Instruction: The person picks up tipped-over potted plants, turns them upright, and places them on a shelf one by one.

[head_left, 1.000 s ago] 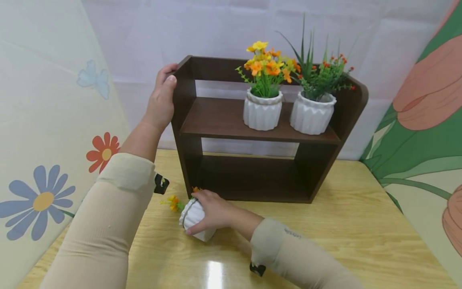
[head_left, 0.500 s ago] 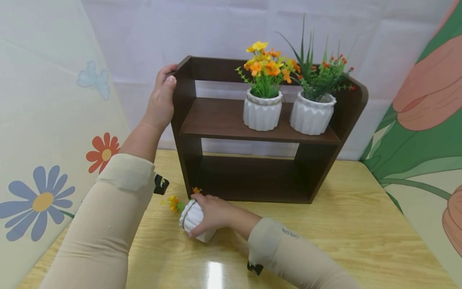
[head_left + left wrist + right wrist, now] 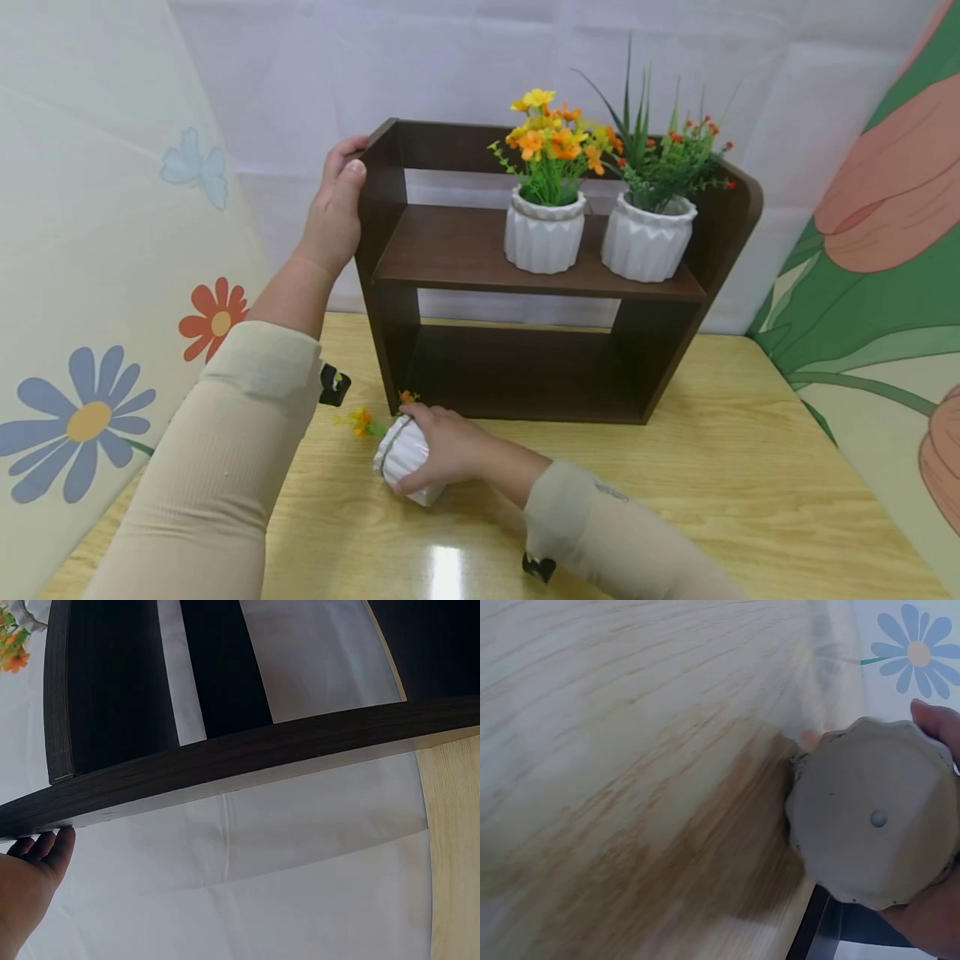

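A small white fluted flowerpot [image 3: 406, 454] with orange and yellow artificial flowers [image 3: 362, 422] lies tipped over at the table's front left. My right hand [image 3: 453, 446] grips it from the right, thumb near and fingers on the far side. Its scalloped base [image 3: 866, 814], with a small round dot, faces the right wrist camera. My left hand [image 3: 336, 208] touches the upper left side of the dark brown two-tier shelf [image 3: 540, 287]. In the left wrist view its fingertips [image 3: 63, 838] rest against the side panel's outer face.
On the upper tier's right half stand two upright white pots, one with orange and yellow flowers [image 3: 544, 229], one with grass and red-berried sprigs [image 3: 648, 237]. The wooden table [image 3: 750, 467] extends right. A white cloth [image 3: 465, 50] hangs behind.
Almost nothing differs. My right thumb has shifted slightly on the pot; the pot stays tipped in the same spot, and my left hand stays on the shelf side.
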`<state>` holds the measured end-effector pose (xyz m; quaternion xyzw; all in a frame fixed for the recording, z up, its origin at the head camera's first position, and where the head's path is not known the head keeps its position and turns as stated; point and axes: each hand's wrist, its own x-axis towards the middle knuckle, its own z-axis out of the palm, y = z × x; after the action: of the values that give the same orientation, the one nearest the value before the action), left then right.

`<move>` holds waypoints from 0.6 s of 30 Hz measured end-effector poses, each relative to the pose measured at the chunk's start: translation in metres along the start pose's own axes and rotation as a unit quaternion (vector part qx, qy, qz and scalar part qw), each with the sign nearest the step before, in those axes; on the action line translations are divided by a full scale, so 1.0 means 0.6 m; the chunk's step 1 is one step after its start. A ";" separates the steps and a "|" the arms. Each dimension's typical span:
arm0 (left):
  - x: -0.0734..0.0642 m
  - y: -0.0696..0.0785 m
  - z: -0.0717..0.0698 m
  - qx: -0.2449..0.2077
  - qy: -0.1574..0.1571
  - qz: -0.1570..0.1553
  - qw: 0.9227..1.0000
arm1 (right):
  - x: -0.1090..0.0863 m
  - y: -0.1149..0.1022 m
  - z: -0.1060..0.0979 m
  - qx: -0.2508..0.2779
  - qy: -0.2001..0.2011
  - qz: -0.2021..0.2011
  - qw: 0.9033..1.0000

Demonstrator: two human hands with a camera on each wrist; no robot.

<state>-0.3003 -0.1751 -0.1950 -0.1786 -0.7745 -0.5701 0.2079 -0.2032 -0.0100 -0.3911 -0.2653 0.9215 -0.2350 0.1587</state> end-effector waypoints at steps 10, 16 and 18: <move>0.000 -0.001 0.000 0.004 0.001 0.002 1.000 | -0.023 0.030 0.005 0.053 0.024 -0.010 0.998; 0.000 -0.001 0.000 0.001 0.006 0.001 1.000 | -0.035 0.051 0.008 0.100 0.034 -0.023 0.994; 0.000 0.000 0.000 0.001 0.006 0.001 1.000 | -0.039 0.057 0.008 0.118 0.037 -0.026 0.992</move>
<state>-0.3005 -0.1752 -0.1950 -0.1756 -0.7734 -0.5705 0.2134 -0.1968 0.0272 -0.4089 -0.2600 0.8853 -0.3557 0.1485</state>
